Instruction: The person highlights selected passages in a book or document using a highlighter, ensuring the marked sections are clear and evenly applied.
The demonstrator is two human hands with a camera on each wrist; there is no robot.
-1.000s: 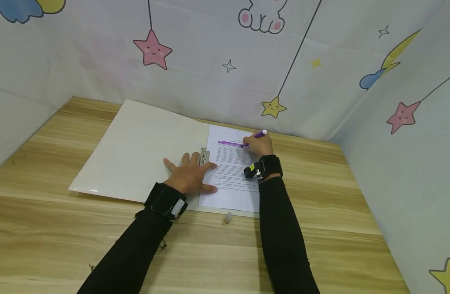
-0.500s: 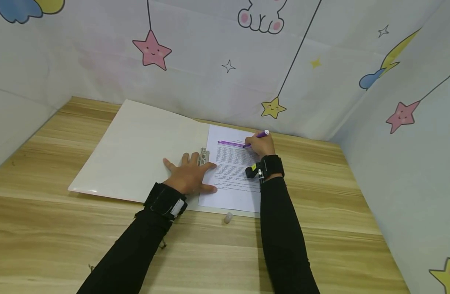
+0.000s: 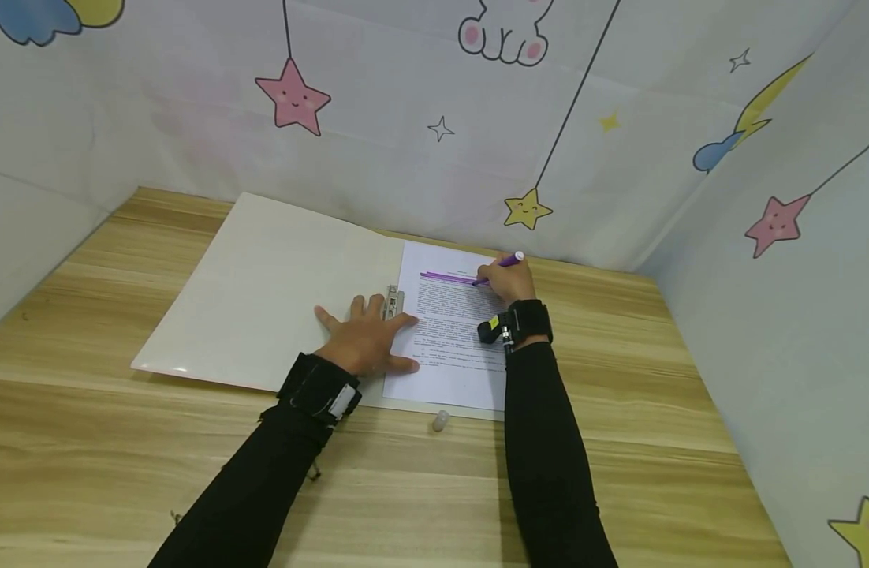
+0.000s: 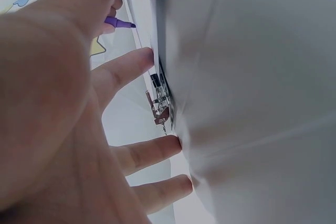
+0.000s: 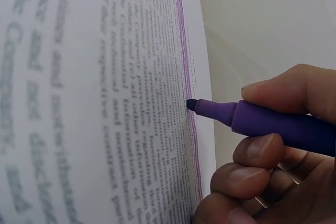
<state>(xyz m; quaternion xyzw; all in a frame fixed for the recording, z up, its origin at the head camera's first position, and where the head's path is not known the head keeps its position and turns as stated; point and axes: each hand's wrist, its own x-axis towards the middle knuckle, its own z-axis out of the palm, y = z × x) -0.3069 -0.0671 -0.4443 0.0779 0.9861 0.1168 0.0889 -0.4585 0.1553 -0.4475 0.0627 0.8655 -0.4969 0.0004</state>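
Note:
My right hand (image 3: 509, 280) grips a purple highlighter (image 5: 283, 124), its dark tip right at the purple lines near the top of a printed sheet (image 3: 441, 383). Those purple lines (image 3: 445, 277) run across the upper text. The sheet lies on the right half of an open white folder (image 3: 264, 276). With fingers spread, my left hand (image 3: 363, 339) rests over the folder's middle, thumb and index finger on the sheet's left edge. Beside its fingertips sits the folder's metal clip (image 3: 394, 302), seen side-on in the left wrist view.
A small pale cap (image 3: 441, 420) lies on the wooden table (image 3: 420, 497), just in front of the folder's lower edge. Behind the table stands a white backdrop (image 3: 378, 166) printed with stars, and another panel (image 3: 747, 315) closes off the right side.
My right hand has slid slightly to the right with the highlighter, its tip following the purple lines. The left hand, sheet and folder have stayed in place.

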